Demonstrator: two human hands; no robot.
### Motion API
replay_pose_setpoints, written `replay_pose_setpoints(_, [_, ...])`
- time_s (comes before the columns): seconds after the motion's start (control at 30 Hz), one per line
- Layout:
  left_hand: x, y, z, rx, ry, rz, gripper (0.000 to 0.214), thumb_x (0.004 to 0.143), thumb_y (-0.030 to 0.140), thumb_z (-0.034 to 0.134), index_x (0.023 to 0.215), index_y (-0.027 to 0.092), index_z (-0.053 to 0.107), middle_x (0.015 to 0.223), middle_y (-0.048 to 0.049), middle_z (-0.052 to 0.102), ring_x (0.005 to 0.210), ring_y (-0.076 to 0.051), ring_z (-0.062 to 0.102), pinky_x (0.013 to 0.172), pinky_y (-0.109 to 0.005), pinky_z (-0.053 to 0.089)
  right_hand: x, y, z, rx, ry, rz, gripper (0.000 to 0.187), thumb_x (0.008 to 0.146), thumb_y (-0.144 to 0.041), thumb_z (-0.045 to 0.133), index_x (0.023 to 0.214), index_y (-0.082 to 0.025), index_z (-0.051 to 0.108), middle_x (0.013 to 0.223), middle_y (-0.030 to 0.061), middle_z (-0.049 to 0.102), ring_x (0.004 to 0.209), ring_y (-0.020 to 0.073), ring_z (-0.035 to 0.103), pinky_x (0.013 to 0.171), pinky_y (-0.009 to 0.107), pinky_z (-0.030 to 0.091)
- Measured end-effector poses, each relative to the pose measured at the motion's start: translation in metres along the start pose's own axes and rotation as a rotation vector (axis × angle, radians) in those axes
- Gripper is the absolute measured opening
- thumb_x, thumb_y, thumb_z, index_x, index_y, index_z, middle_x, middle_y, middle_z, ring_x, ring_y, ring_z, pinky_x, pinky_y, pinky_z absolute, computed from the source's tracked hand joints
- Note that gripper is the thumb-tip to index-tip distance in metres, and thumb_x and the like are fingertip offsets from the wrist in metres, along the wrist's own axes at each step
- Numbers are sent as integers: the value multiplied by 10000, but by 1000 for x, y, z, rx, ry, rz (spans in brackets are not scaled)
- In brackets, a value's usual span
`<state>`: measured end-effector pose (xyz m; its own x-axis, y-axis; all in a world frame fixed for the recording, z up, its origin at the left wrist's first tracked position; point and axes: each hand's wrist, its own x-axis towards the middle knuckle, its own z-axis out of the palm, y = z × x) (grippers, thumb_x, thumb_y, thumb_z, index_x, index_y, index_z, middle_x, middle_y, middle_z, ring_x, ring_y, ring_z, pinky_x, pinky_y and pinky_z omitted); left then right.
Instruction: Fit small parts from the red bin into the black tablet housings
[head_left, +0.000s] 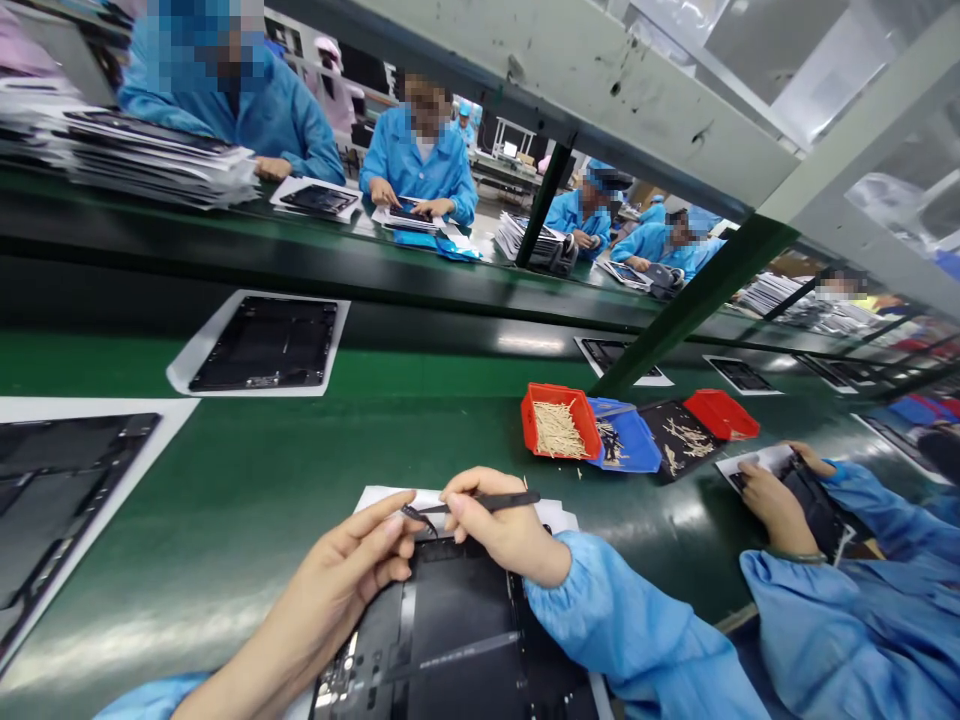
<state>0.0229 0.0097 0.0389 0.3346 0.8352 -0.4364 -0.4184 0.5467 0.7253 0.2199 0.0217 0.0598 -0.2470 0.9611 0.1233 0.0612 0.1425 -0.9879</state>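
Black tweezers (514, 500) lie in the closed fingers of my right hand (499, 530), their tips pointing left. Between the thumb and forefinger of my left hand (356, 565) is a small dark curved strip (417, 516); its exact kind is too small to make out. The tweezer tips reach that strip, but I cannot tell whether they grip it. Below both hands a black tablet housing (465, 610) lies on a white sheet (559, 515), its inner side facing up. My hands cover part of its far edge.
A red bin (529, 425) of pale small strips, a blue bin (637, 450) of dark parts and another red bin (724, 412) stand beyond my right hand. More housings (274, 345) lie along the green bench (420, 400). A co-worker's hands (772, 500) work at right. A green post (697, 300) slants overhead.
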Motion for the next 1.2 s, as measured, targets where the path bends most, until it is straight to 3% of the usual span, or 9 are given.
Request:
replay_pose_setpoints(0.13, [-3,2,0,83,-28,51,416,634,461,900,917,174,797,698,-17,689,602,-86,595,618,-181,524,1,1,-1,154,-50,128,294,886,-455,678,890,-163,648,647,-15,650,492,83,570,496,196,465])
replay_pose_setpoints(0.33, [-10,2,2,228,-4,148,365,680,532,844,731,184,748,634,2,652,569,-84,580,589,-178,493,-4,-9,3,87,-120,76,174,896,-333,650,885,-160,661,665,-14,655,521,84,580,519,200,466])
replay_pose_setpoints(0.4, [-13,2,-2,310,-1,156,371,741,558,786,800,194,747,651,0,660,566,-94,587,585,-196,496,-4,-14,3,26,-129,34,125,886,-281,644,871,-161,677,671,-13,659,538,87,583,533,204,470])
replay_pose_setpoints(0.47, [-18,2,-12,459,12,186,394,834,571,684,1033,235,737,674,8,671,532,-105,579,538,-216,487,-3,-17,1,-33,-124,2,97,872,-254,652,866,-165,691,679,-13,662,552,90,581,548,209,474])
replay_pose_setpoints(0.53, [-25,1,-25,728,22,339,396,902,533,608,1200,283,682,765,2,699,587,-128,615,550,-236,497,0,-17,-3,-81,-128,-1,95,856,-258,678,859,-167,704,700,-7,675,578,97,591,577,217,488])
replay_pose_setpoints(0.6, [-32,-2,-37,1088,13,606,314,932,462,589,1184,307,695,868,-8,703,725,-150,647,634,-253,515,5,-15,-7,-115,-161,23,123,835,-289,722,845,-166,719,742,8,701,632,114,617,617,228,507])
replay_pose_setpoints(0.7, [-39,-11,-49,1558,1,974,246,957,376,578,1112,254,726,881,-25,673,785,-171,606,686,-289,488,11,-5,-6,-151,-227,42,173,835,-335,739,825,-163,734,798,31,731,706,139,650,655,240,521])
replay_pose_setpoints(0.8, [-39,-20,-53,1799,51,1142,260,966,310,571,1125,154,704,845,-47,642,757,-190,553,676,-333,452,13,8,2,-200,-255,-23,174,866,-322,706,813,-158,734,801,40,740,720,147,665,671,244,530])
replay_pose_setpoints(1.2, [-39,-23,-49,1895,76,1152,258,958,272,582,1146,121,675,854,-52,637,770,-200,551,721,-358,431,6,24,10,-284,-275,-186,159,932,-306,662,885,-187,757,895,62,783,807,174,718,799,302,582])
